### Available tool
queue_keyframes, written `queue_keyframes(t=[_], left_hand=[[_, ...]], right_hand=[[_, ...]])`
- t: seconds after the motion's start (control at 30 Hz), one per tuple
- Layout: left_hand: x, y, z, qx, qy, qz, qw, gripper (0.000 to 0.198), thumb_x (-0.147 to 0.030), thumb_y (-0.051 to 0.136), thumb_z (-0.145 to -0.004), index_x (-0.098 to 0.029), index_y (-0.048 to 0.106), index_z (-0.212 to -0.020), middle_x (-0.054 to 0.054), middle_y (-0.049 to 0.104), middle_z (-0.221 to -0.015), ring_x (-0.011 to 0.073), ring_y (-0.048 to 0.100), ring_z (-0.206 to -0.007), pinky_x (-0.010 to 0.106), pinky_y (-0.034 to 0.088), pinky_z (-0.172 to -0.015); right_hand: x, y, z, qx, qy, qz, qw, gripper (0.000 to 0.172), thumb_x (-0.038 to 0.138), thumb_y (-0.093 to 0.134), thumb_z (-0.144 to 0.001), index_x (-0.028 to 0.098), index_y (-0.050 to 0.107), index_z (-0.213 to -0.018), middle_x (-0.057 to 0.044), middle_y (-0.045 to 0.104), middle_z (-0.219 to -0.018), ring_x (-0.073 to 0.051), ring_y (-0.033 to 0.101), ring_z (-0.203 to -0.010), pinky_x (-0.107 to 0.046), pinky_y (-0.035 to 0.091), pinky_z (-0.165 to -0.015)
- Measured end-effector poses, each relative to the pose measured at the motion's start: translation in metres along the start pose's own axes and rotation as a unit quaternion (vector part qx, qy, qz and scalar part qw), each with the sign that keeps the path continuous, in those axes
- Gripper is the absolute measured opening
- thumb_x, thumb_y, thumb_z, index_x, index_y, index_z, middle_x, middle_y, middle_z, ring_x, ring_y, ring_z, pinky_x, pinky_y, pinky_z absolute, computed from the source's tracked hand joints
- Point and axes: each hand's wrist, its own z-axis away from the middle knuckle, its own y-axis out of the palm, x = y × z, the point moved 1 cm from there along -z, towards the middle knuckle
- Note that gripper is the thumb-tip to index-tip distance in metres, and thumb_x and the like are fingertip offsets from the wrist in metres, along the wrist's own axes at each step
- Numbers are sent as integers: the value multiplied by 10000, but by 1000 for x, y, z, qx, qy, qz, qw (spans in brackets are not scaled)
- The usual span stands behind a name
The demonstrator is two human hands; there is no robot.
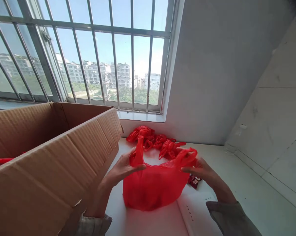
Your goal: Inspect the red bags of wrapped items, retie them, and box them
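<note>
A red plastic bag (157,188) stands upright in front of me, its two handle loops raised and something dark showing faintly through its lower part. My left hand (124,167) grips the bag's left side near the handle, thumb in front and fingers behind. On the right, my right hand (197,168) holds the other side the same way, below the right loop. What lies inside the bag cannot be made out. Beneath the bag is a white surface, perhaps a box lid (197,213), with small dark print. A dark red printed packet (194,181) lies beside my right hand.
A large open cardboard box (89,144) takes up the left side, with some red plastic (0,160) inside. Several crumpled red bags (148,134) lie against the wall. A clear plastic bottle (236,139) stands at the right by the tiled wall. A barred window (113,59) is behind.
</note>
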Motion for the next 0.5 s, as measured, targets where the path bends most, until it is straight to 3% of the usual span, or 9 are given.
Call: queue_keyframes(t=[0.07,0.17,0.27,0.33,0.4,0.5], left_hand=[[0,13,-2,5,-89,123,988,323,-489,714,-747,-182,612,-755,-38,514,-599,113,490,-528,210,402,-489],[-2,23,-5,-57,-191,327,924,355,-473,747,-717,-162,576,-702,-18,557,-633,107,511,-536,201,398,-485],[-8,26,-9,-69,-202,484,849,284,-405,746,-727,-164,604,-775,54,666,-891,180,626,-813,255,506,-704],[-13,27,-12,-63,-171,540,822,252,-366,721,-743,-173,561,-710,54,674,-894,204,631,-874,294,505,-792],[-17,30,-13,-72,-143,546,822,254,-347,687,-761,-185,508,-685,14,637,-724,184,623,-745,297,500,-750],[-22,41,-9,-75,-153,460,871,297,-360,624,-813,-192,426,-670,-80,400,-505,87,406,-450,229,430,-567]], right_hand=[[-1,5,-3,-3,-5,46,999,368,473,662,-776,208,692,-1030,-76,668,-1027,-227,627,-937,-317,501,-786],[3,7,-5,-90,-53,152,983,308,478,596,-824,199,715,-774,-47,646,-827,-192,591,-776,-293,464,-689],[13,8,-1,-200,-88,226,949,284,452,610,-819,201,694,-716,-41,632,-800,-188,565,-782,-289,443,-698],[19,11,3,-233,-90,222,943,258,431,610,-821,197,703,-764,-31,638,-783,-168,560,-725,-271,442,-652],[24,16,6,-249,-71,196,946,259,426,615,-815,185,710,-794,-17,628,-714,-144,537,-629,-251,426,-570],[28,28,10,-258,-28,135,956,289,444,633,-795,163,695,-765,1,580,-607,-128,491,-542,-239,387,-488]])
